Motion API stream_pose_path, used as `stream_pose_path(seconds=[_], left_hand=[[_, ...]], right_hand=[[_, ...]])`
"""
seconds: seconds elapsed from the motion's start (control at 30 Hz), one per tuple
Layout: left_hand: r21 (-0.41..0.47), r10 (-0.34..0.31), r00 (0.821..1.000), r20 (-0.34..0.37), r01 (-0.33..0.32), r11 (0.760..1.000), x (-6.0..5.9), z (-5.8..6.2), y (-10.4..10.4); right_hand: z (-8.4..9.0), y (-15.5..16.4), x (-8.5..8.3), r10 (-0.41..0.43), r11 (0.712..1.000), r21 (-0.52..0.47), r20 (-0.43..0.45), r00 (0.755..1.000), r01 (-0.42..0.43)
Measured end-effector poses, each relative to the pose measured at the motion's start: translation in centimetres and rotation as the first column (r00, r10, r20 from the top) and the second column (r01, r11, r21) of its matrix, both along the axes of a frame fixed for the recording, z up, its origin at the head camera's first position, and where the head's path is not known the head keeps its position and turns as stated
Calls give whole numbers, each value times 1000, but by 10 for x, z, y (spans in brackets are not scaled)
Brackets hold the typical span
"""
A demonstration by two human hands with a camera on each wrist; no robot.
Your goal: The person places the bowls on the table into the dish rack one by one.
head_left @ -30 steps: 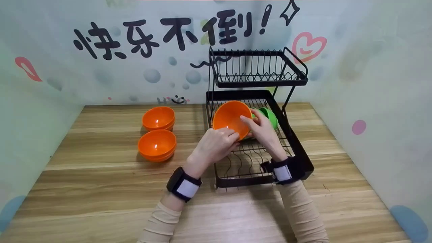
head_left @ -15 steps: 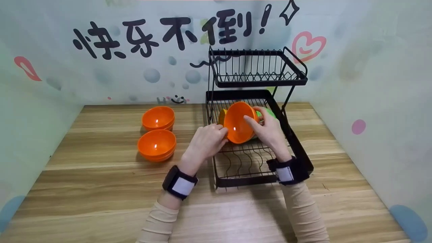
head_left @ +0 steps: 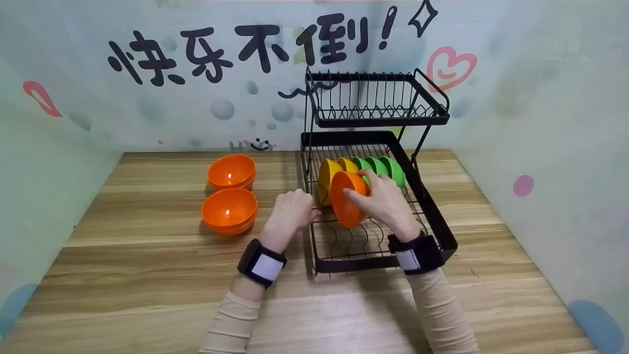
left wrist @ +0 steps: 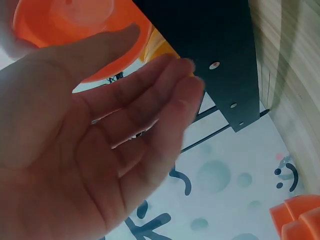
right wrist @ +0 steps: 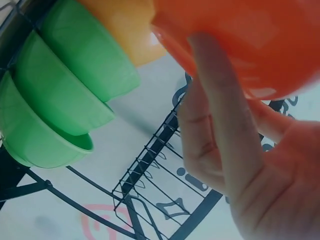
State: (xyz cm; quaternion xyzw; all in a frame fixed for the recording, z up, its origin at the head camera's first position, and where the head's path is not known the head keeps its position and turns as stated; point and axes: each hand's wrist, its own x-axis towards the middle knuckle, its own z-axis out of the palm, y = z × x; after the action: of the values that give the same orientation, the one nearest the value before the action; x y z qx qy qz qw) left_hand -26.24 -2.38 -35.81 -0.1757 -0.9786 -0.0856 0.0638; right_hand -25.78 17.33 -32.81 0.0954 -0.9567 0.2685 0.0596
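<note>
My right hand (head_left: 388, 201) pinches an orange bowl (head_left: 346, 201), thumb inside it and fingers behind, over the lower tier of a black dish rack (head_left: 363, 264). The bowl is tipped on its side, its mouth toward the left. Several green bowls (head_left: 396, 171) and two yellow bowls (head_left: 326, 179) stand on edge in a row behind it. At the rack's left side is my left hand (head_left: 290, 211), holding nothing; the left wrist view shows its palm and loosely bent fingers (left wrist: 150, 110). In the right wrist view the orange bowl (right wrist: 250, 45) hides part of a yellow one.
Left of the rack, two stacks of orange bowls, a rear stack (head_left: 231, 171) and a front stack (head_left: 228, 211), stand upright on the wooden table (head_left: 147, 275). The rack's upper tier (head_left: 383, 121) overhangs the back of the lower tier. Printed walls enclose the table.
The left hand has let go of the orange bowl and moved left. The right hand has lowered the bowl toward the front and turned it sideways, uncovering the yellow and green bowls.
</note>
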Motion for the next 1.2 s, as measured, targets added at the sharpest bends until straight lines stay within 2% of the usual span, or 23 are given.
stream_pose_path(seconds=[0.27,0.53,1.2], left_hand=[[1,-17,999,32,17,1000,1,-3,0],[-1,-22,999,40,23,1000,1,-2,1],[3,-28,998,51,28,1000,2,1,-3]], right_hand=[[-6,-9,5,16,994,111,68,998,-23],[-14,-15,6,31,979,198,77,997,-46],[-19,-23,7,24,978,203,138,990,-52]])
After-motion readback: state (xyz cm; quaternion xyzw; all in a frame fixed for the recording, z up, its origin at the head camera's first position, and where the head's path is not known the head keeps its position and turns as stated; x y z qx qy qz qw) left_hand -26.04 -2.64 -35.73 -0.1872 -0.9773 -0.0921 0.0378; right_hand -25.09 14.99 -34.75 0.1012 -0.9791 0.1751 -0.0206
